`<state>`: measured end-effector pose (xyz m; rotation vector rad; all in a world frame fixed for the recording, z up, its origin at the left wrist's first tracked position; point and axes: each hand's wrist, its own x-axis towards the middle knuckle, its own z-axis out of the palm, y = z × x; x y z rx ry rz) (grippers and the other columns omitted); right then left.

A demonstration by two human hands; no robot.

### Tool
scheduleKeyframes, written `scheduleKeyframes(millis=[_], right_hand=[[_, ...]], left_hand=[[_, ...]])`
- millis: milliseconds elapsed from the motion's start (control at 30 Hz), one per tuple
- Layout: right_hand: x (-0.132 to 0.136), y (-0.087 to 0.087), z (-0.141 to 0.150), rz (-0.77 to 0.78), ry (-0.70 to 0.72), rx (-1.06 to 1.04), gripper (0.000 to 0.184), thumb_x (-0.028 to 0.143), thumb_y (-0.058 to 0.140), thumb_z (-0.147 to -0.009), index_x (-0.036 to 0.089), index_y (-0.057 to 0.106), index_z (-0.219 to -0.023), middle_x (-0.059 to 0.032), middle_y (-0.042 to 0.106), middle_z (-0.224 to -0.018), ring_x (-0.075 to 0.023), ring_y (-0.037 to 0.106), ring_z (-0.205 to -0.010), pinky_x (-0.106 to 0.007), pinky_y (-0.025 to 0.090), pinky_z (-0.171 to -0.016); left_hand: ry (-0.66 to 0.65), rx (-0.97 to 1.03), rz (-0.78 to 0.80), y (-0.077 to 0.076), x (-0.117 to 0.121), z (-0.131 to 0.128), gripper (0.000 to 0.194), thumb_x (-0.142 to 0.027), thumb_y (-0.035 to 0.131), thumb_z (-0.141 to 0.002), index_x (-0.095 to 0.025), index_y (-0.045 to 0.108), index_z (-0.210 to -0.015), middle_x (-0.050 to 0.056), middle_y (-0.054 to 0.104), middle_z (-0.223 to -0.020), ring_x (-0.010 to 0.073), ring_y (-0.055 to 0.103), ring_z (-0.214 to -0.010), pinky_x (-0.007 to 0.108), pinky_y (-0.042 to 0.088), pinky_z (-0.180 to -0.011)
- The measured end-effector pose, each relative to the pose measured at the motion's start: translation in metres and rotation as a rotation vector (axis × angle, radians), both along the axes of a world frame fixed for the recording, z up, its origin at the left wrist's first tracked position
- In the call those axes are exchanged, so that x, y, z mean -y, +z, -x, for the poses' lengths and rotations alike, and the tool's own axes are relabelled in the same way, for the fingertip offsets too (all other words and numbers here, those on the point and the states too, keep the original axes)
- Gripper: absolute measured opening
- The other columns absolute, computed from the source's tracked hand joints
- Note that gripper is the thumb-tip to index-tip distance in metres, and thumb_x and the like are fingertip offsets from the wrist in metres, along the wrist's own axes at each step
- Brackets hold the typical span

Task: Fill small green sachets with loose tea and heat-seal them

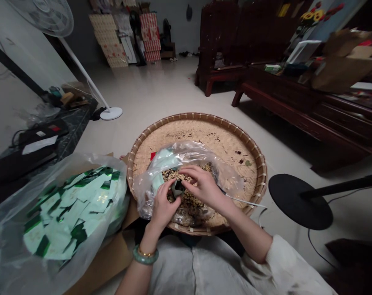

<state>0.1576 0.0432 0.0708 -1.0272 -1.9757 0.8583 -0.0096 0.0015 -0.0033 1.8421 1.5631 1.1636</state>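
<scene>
A round woven bamboo tray [235, 135] lies on the floor before me. In it sits an open clear plastic bag [186, 151] holding brownish loose grains [192, 200]. My left hand [163, 205] grips a small dark green packet [177, 189] over the grains. My right hand [201, 184] is at the packet's top, fingers bent and pinching at its mouth. A green bangle [145, 255] circles my left wrist.
A large plastic-lined cardboard box [112, 258] at my left holds several green and white packets [69, 213]. A black round stand base [299, 200] lies on the right, dark wooden furniture [296, 110] behind it. A white fan stand [111, 112] rises at the far left.
</scene>
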Motion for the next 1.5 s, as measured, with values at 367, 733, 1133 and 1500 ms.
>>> scheduleKeyframes(millis=[367,733,1133,1500], right_hand=[[0.022,-0.014,-0.008,0.032,0.079,-0.053,0.03,0.024,0.064,-0.082,0.02,0.062,-0.111,-0.0084,0.062,-0.106,-0.0157,0.062,-0.084,-0.026,0.054,-0.067],[0.024,-0.012,-0.021,-0.168,-0.132,-0.061,0.012,0.017,0.057,-0.085,0.02,0.066,-0.091,-0.0063,0.065,-0.091,-0.0172,0.062,-0.086,-0.03,0.051,-0.076],[0.02,-0.03,-0.012,0.036,0.001,0.125,0.011,0.016,0.055,-0.083,0.016,0.061,-0.074,-0.0038,0.061,-0.076,-0.0151,0.058,-0.071,-0.025,0.046,-0.063],[0.001,-0.037,-0.039,0.563,0.007,-0.283,0.036,0.051,0.064,-0.075,0.017,0.058,-0.064,-0.0009,0.063,-0.057,-0.0138,0.06,-0.053,-0.025,0.047,-0.053]], left_hand=[[-0.014,-0.063,-0.036,0.005,0.005,0.003,0.051,-0.014,0.061,-0.074,-0.022,0.05,-0.123,0.008,0.058,-0.117,0.0237,0.054,-0.112,0.042,0.046,-0.096],[-0.003,-0.064,-0.074,0.005,0.009,0.004,0.052,-0.013,0.061,-0.074,-0.023,0.047,-0.124,0.01,0.051,-0.122,0.025,0.049,-0.117,0.041,0.048,-0.092],[-0.063,0.085,0.196,0.007,0.004,0.01,0.06,-0.02,0.071,-0.066,-0.021,0.053,-0.123,0.01,0.06,-0.119,0.0261,0.054,-0.111,0.043,0.042,-0.098],[-0.21,0.476,0.649,0.025,-0.003,0.02,0.04,-0.021,0.078,-0.057,-0.015,0.07,-0.096,0.008,0.073,-0.095,0.0217,0.065,-0.085,0.033,0.049,-0.08]])
